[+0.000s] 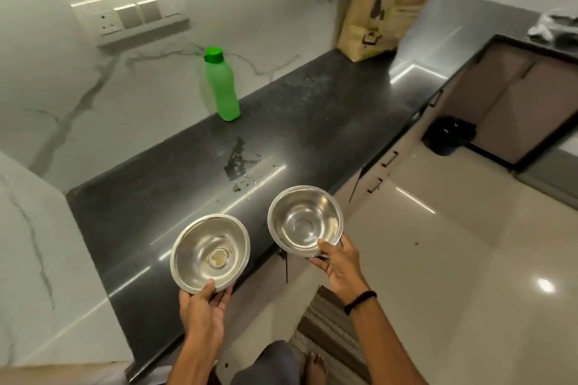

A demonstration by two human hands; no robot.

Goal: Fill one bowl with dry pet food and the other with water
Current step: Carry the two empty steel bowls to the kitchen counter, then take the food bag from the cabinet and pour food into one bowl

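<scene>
Dark counter (312,122). Left grip (205,306) pinches left bowl (210,251) by its near rim, right grip (341,266) likewise right bowl (305,219); probably light, slippery.

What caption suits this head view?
Left hand grips left bowl, right hand grips right bowl, at a counter bearing green bottle and paper bag.

2 steel bowls (200,247) (305,219), 1 grn bottle (223,87), 1 paper bag (387,6)
</scene>
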